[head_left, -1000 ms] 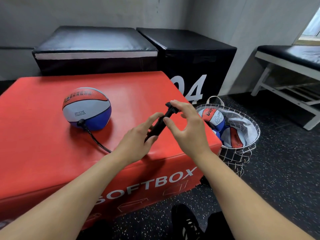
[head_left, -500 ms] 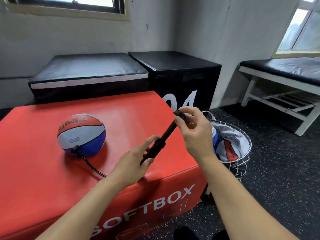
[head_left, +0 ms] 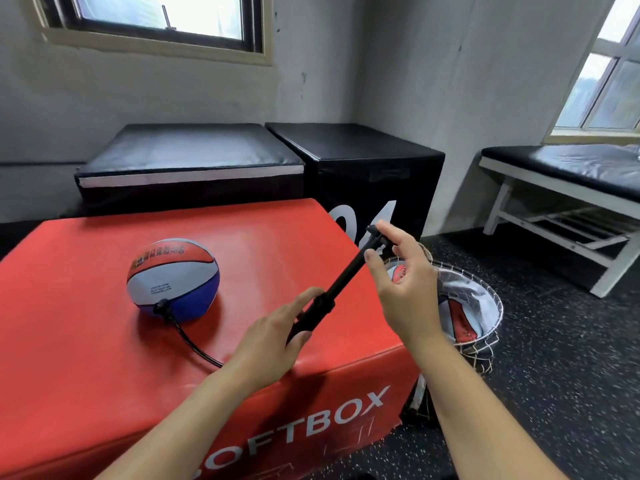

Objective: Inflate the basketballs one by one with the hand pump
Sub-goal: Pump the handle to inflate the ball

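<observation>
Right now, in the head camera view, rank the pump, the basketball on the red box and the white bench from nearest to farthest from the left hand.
1. Pump: gripped by the left hand.
2. Basketball: to its left on the red box.
3. White bench: far right, by the wall.
</observation>
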Motion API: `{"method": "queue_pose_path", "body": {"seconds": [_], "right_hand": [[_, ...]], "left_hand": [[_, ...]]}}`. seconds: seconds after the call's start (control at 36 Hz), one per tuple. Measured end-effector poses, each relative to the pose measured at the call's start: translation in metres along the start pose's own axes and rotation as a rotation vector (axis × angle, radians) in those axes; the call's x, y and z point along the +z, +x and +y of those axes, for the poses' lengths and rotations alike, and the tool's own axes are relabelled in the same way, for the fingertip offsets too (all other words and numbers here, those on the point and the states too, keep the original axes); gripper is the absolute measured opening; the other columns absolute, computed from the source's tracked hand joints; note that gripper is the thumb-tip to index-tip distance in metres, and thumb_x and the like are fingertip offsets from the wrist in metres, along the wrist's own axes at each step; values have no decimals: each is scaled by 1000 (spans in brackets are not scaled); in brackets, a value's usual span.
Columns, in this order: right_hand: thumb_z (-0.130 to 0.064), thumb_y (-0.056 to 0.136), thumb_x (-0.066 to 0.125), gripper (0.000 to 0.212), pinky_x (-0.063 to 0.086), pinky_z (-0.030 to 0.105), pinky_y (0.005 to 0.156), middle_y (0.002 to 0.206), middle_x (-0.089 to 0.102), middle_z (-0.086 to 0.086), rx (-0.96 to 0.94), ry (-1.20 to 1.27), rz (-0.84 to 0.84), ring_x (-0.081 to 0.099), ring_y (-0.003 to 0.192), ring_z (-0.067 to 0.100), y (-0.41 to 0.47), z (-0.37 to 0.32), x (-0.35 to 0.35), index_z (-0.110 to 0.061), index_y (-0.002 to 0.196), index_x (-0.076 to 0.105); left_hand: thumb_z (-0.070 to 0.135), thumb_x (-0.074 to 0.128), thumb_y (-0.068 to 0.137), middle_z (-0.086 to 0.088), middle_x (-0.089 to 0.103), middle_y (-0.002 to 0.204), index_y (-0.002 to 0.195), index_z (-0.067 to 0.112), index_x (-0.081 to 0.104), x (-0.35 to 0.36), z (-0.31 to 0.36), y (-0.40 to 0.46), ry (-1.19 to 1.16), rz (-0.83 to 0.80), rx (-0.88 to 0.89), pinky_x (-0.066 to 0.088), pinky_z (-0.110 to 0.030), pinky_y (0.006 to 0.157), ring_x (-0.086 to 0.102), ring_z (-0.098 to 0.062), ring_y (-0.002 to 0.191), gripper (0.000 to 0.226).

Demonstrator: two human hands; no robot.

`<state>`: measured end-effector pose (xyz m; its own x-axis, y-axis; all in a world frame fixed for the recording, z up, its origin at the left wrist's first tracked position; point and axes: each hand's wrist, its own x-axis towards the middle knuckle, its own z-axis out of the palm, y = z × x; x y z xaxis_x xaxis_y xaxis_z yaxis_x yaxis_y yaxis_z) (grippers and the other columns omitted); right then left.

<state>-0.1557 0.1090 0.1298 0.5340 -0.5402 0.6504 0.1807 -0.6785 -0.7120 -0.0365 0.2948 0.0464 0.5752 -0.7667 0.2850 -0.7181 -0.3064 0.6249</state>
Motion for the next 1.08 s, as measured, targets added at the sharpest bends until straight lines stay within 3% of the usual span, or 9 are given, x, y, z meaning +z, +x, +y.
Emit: {"method": "queue_pose_path", "body": {"seconds": [0.22, 0.47, 0.61, 0.81, 0.94, 1.08], "right_hand": [[-20, 98, 72, 43, 43, 36, 117, 140, 62, -17, 27, -45, -145, 52, 136, 0, -13, 16, 11, -30, 139, 63], [-21, 97, 73, 40, 46, 31, 112, 136, 66, -18, 39, -108, -229, 55, 129, -7, -24, 28, 26, -28, 136, 68], [-22, 95, 75, 37, 54, 32, 101, 130, 68, -19, 37, -77, -273, 62, 121, -1, -31, 27, 35, -28, 131, 71], [-15, 93, 77, 30, 56, 26, 91, 116, 72, -22, 77, 5, -270, 66, 111, -1, -25, 21, 30, -31, 118, 75], [-14, 94, 76, 28, 51, 18, 86, 110, 75, -22, 91, 101, -147, 66, 112, -1, -8, 8, 14, -36, 113, 75], [-11, 97, 74, 28, 59, 38, 91, 110, 77, -10, 109, 259, 71, 72, 106, 12, 12, 4, -21, -32, 115, 75]], "left_hand": [[16, 63, 98, 12, 67, 113, 148, 68, 24, 1, 2, 2, -4, 17, -3, 58, -43, 88, 70, -20, 103, 82], [12, 62, 97, 12, 66, 111, 149, 67, 24, 2, 1, 9, -38, -6, -29, 58, -44, 87, 69, -20, 99, 84], [2, 61, 98, 12, 68, 107, 147, 64, 35, 5, -5, 11, -209, 12, -43, 59, -43, 88, 69, -14, 92, 83], [-3, 57, 100, 1, 68, 107, 145, 63, 39, 4, -10, 10, -329, -22, -30, 57, -42, 91, 67, -31, 95, 82], [-1, 56, 102, 3, 68, 110, 145, 65, 38, 0, -9, 7, -327, -53, -34, 56, -42, 95, 68, -22, 98, 81], [3, 56, 102, 1, 65, 109, 148, 61, 37, 0, -4, 7, -281, -97, -10, 57, -48, 94, 67, -31, 93, 77]]}}
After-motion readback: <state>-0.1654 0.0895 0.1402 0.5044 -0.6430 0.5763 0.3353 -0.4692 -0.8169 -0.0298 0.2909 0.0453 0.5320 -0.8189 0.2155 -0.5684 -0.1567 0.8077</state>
